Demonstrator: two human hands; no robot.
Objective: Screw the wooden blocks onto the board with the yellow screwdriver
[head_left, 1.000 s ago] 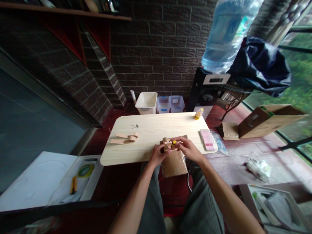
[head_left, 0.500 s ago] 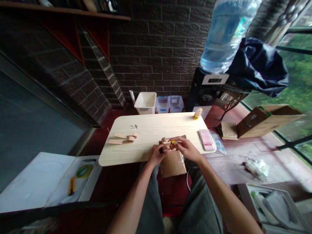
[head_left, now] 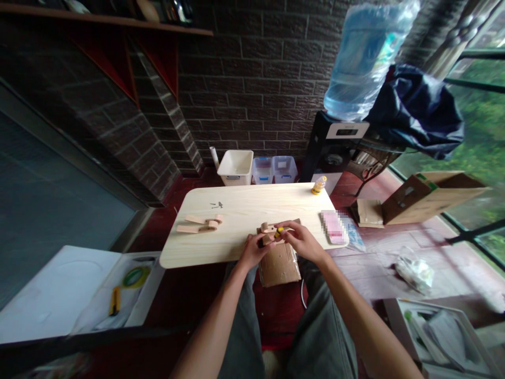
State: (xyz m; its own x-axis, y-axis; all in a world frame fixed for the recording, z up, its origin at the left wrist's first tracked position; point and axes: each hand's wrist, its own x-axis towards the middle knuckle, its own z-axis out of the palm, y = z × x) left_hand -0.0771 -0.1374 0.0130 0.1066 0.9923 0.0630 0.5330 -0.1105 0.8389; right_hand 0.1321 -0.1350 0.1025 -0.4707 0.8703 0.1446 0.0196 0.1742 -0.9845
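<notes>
At the table's front edge, my left hand [head_left: 252, 252] is closed on a wooden piece [head_left: 268, 239] with a rounded block at its end. My right hand [head_left: 303, 241] pinches a short yellow-and-black screwdriver [head_left: 279, 232], its tip down at that wooden piece. Just behind is a second wooden piece [head_left: 264, 227] with a similar block. Both lie over a cardboard sheet [head_left: 279, 267] that overhangs the edge; my fingers hide part of them. Two more wooden pieces with rounded ends [head_left: 195, 229] rest on the left of the table, and several small dark screws [head_left: 218, 205] lie behind them.
On the pale table [head_left: 252, 197] stand a yellow-capped bottle [head_left: 319, 185] at back right and a pink pixelated item [head_left: 333, 226] at right. Plastic bins [head_left: 235, 168] sit behind. An open white case [head_left: 130, 295] lies at lower left, and a cardboard box [head_left: 418, 197] at right.
The camera view has shifted very slightly. Both hands and the screwdriver stay in nearly the same place.
</notes>
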